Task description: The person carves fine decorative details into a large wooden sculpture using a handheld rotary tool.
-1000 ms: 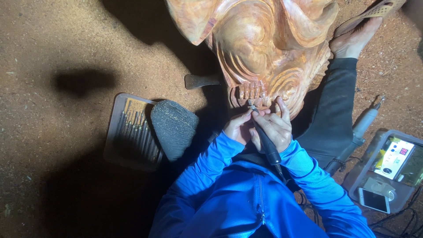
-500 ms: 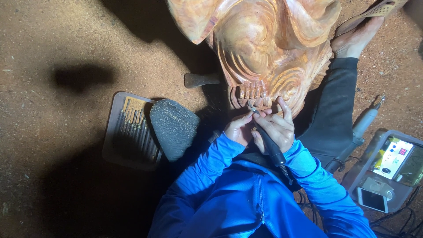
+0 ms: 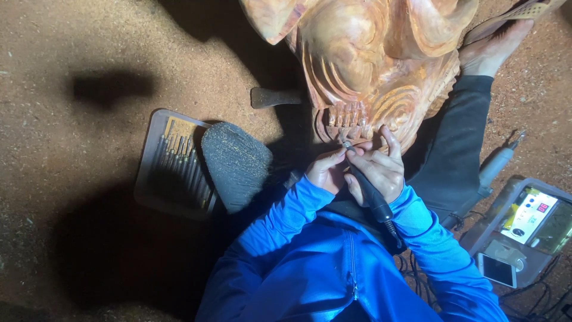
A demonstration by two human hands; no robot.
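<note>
A large carved wooden figure (image 3: 381,65) with swirls and a row of teeth stands on the sandy ground in front of me. My right hand (image 3: 376,170) grips a black rotary carving handpiece (image 3: 368,191), its tip set against the wood just below the teeth. My left hand (image 3: 326,170) sits beside it, fingers curled and steadying the tool near the tip. Both arms wear blue sleeves (image 3: 286,232). The tool's cable runs back toward my lap.
A tray of several carving bits (image 3: 173,164) lies to the left, next to my dusty knee (image 3: 235,161). My right leg (image 3: 459,143) stretches beside the carving. A second handpiece (image 3: 497,164), a control box (image 3: 530,217) and a phone (image 3: 497,269) sit at right.
Both hands with the handpiece have shifted slightly; the view has moved a little. Otherwise nothing has visibly changed.
</note>
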